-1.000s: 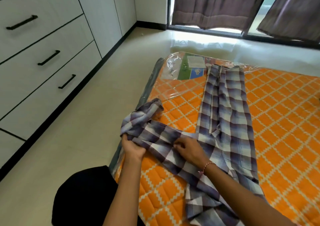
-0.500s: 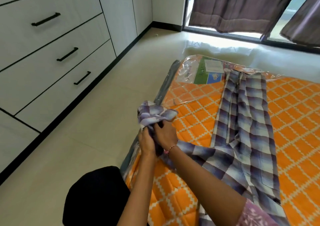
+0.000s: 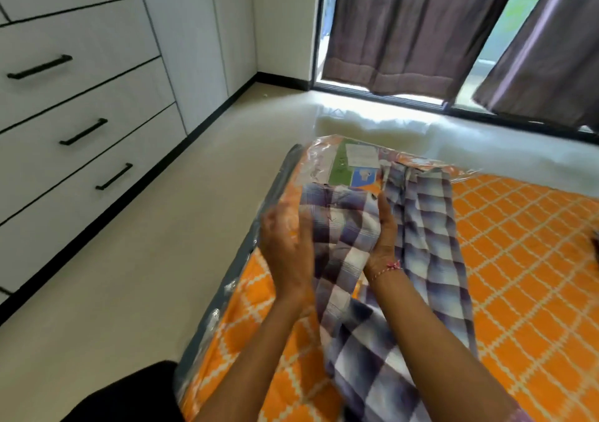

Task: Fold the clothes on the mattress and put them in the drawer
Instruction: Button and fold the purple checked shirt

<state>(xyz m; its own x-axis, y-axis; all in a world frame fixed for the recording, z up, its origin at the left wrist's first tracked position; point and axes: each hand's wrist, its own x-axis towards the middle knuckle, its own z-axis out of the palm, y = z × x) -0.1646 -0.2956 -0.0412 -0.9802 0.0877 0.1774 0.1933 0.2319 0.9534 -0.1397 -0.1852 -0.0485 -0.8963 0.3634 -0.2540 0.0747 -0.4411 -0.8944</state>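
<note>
- Head view: plaid shirt (image 3: 431, 243) lies lengthwise on the orange mattress (image 3: 534, 259), long axis running away from the person toward the window, collar end far.
- One sleeve (image 3: 340, 227) is lifted off the mattress, held up between both hands and trailing down to the shirt body near the person.
- Left hand (image 3: 285, 250) sits on the sleeve's left side, palm turned in, fingers spread and mostly straight. Motion-blurred, so I can't tell whether it touches the cloth; not gripping as far as I can see.
- Right hand (image 3: 384, 237) is on the sleeve's right side, fingers extended up along the fabric edge and flat against it. Thumb is hidden behind the cloth, so a pinch can't be ruled out.
- Key relation: shirt body lies just right of the right hand, so the sleeve needs to travel rightward and down across it. Right hand is nearer the body.
- Judgement: sleeve-fold step, early in the task; nothing folded through yet.
- Drawers (image 3: 84, 104) are left of the mattress across the floor, all closed, black handles (image 3: 83, 132).
- Risk: the loose sleeve may bunch if laid down unflattened.
- Mattress's far corner is under clear plastic wrap (image 3: 324, 159).
</note>
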